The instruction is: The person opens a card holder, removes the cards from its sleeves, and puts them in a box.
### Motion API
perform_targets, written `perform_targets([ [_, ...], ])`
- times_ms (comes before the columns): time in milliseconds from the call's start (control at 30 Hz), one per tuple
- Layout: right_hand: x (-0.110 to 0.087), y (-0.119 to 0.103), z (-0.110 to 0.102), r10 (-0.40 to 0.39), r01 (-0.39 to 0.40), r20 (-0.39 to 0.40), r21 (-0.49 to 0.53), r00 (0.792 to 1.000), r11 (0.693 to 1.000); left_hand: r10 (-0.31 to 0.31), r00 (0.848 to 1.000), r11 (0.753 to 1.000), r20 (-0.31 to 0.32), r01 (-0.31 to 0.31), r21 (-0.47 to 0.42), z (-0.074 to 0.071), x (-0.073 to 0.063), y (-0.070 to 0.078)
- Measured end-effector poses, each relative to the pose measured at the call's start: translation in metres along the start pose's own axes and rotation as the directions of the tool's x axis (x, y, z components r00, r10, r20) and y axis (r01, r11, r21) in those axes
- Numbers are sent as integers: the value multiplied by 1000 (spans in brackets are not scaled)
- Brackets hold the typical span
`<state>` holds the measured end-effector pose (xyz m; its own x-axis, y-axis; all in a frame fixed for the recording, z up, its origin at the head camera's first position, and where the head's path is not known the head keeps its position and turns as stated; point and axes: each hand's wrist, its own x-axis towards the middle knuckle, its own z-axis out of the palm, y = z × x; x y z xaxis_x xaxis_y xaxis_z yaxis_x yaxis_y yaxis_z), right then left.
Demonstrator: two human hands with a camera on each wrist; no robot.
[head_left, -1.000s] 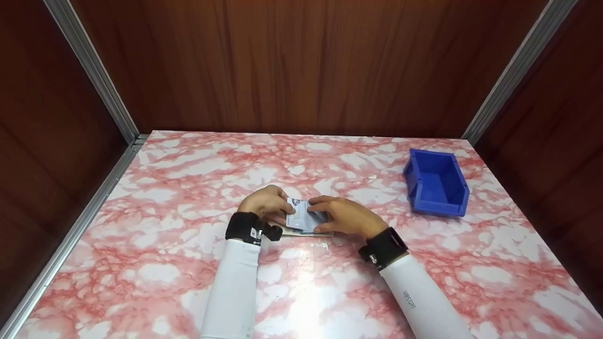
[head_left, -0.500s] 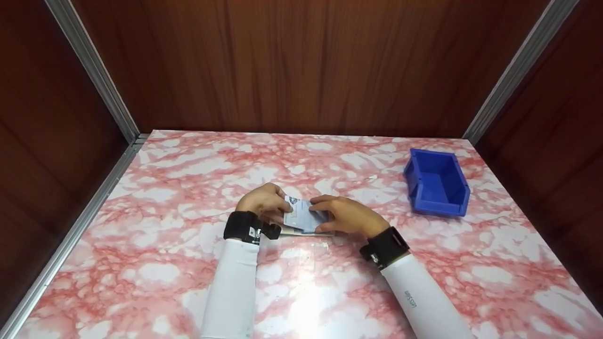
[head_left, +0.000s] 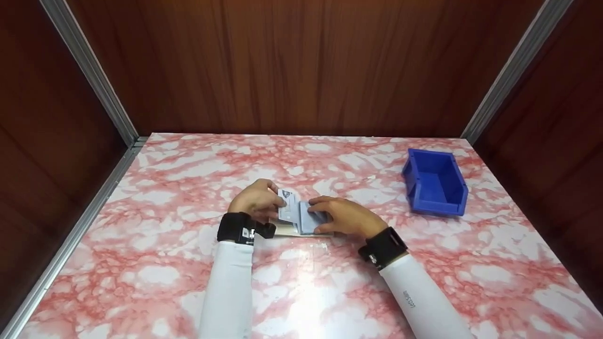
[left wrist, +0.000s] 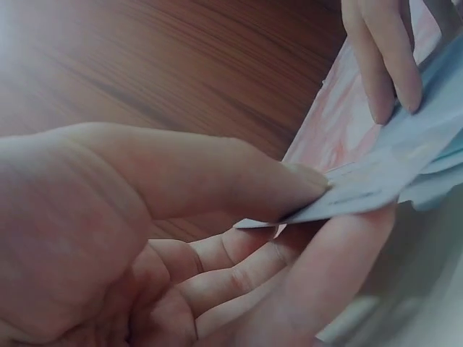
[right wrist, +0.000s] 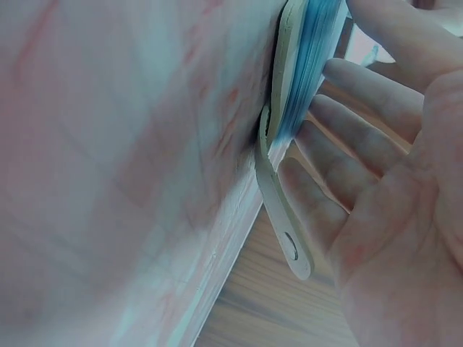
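A beige card holder lies spread on the table, its pale blue-grey leaves stacked on the right half. My left hand pinches one leaf, printed with a small dark picture, between thumb and finger and holds it tilted above the left cover. The left wrist view shows that leaf bent upward. On the right-hand stack rest the fingertips of my right hand. In the right wrist view its fingers are extended beside the blue leaf edges and a strap with a snap.
A blue plastic bin stands at the back right of the red-and-white marbled table. Dark wood-grain panels close off the back and both sides, with metal posts at the corners.
My left hand has moved left with the pinched leaf, drawing it away from the stack and uncovering more leaves and the left cover. The right hand has stayed nearly still.
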<state>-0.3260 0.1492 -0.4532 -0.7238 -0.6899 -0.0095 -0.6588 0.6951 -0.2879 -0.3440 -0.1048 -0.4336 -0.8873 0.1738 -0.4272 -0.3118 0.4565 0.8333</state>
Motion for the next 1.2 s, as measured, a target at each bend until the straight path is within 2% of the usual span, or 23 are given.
perform_targets([
  [100,0,0,1,-4,4,-7,3,1000,1000,9,1000,1000,-20,-9,-16,-1,-4,4],
  [267,1,-1,1,-10,10,-11,11,1000,1000,118,993,993,-29,-118,-17,-2,-8,12],
  [400,3,-1,0,-7,7,2,14,1000,1000,221,975,970,-27,-223,-95,-3,-11,18],
  [533,4,1,-2,-43,43,0,21,999,999,305,951,933,-46,-308,-184,0,-13,25],
  [633,2,5,-7,-58,63,-57,87,997,994,350,936,910,-46,-351,-220,4,-14,30],
  [700,-1,8,-14,-15,37,-119,185,993,982,370,929,902,-29,-366,-230,8,-14,33],
  [767,-2,8,-20,48,10,-177,314,983,949,382,924,896,-16,-375,-237,12,-13,34],
  [867,-3,-2,-31,139,-22,-195,505,971,863,391,920,894,-5,-381,-235,15,-13,35],
  [967,2,-10,-34,212,-50,-193,615,958,787,410,912,890,5,-399,-220,17,-14,36],
  [1067,2,-17,-37,286,-64,-199,708,937,704,440,897,882,33,-425,-201,20,-14,37],
  [1133,2,-18,-39,313,-47,-208,761,927,647,451,891,879,44,-435,-196,23,-14,39],
  [1200,0,-22,-44,322,-37,-204,792,925,610,450,891,880,51,-433,-197,25,-13,40],
])
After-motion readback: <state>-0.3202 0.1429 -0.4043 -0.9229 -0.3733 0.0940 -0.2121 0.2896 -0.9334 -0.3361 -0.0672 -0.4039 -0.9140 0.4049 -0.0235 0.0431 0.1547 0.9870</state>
